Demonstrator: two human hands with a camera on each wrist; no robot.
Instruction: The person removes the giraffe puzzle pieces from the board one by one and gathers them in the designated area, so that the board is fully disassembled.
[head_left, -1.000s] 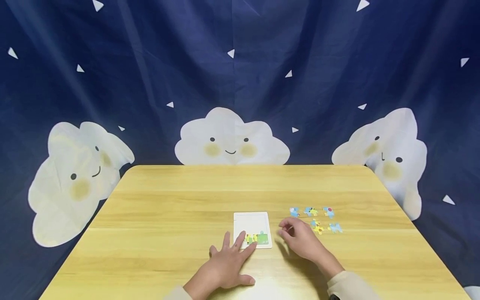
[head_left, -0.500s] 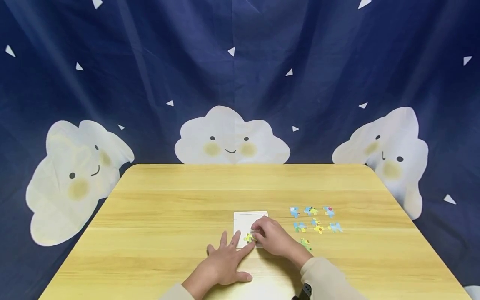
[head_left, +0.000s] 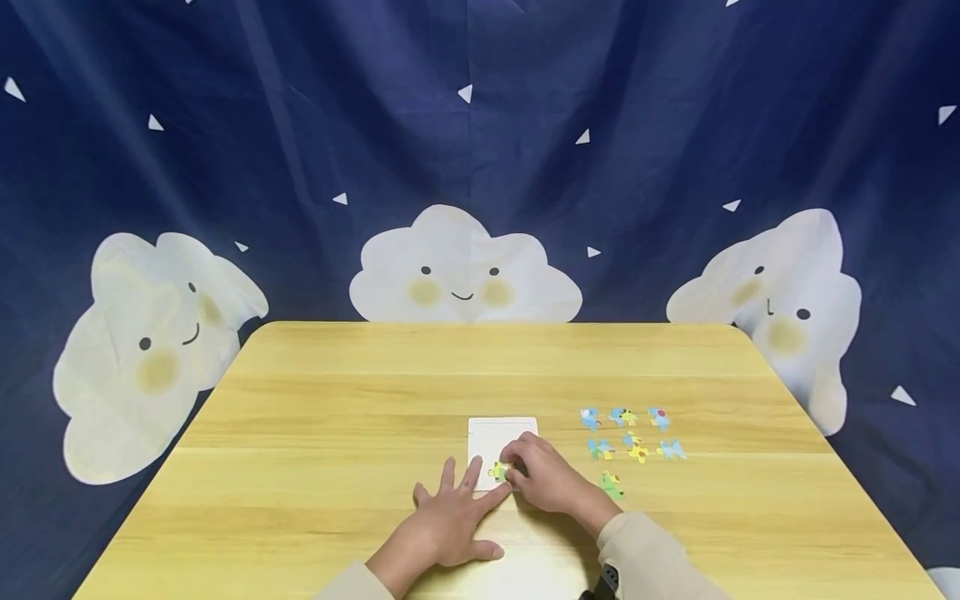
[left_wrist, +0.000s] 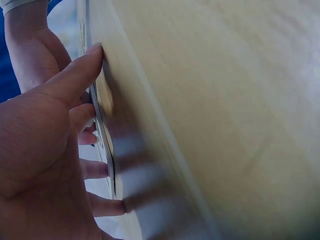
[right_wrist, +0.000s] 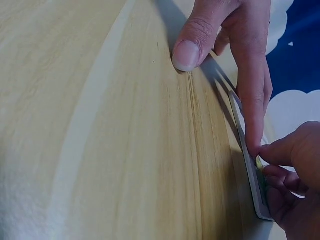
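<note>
A white puzzle tray [head_left: 491, 429] lies flat in the middle of the table's near half. Yellow-and-green puzzle pieces [head_left: 497, 472] lie along its near edge, partly covered by my fingers. My left hand [head_left: 450, 521] is spread, with fingertips resting at the tray's near left edge and the thumb on the table. My right hand [head_left: 547, 477] is over the tray's near right part, thumb and fingers bent together. In the right wrist view those fingers pinch a small puzzle piece [right_wrist: 259, 162], yellow and green, right beside a left fingertip. Its far side is hidden.
To the right of the tray lie several loose puzzle pieces, among them a blue one with a red spot [head_left: 659, 417], a yellow one [head_left: 637, 451] and a green one [head_left: 611, 485]. The wooden table [head_left: 315, 417] ends at a dark blue curtain [head_left: 525, 108].
My right hand has moved left from beside the tray to over its near right part, uncovering loose pieces behind it, and then stays there. The left hand has hardly moved.
</note>
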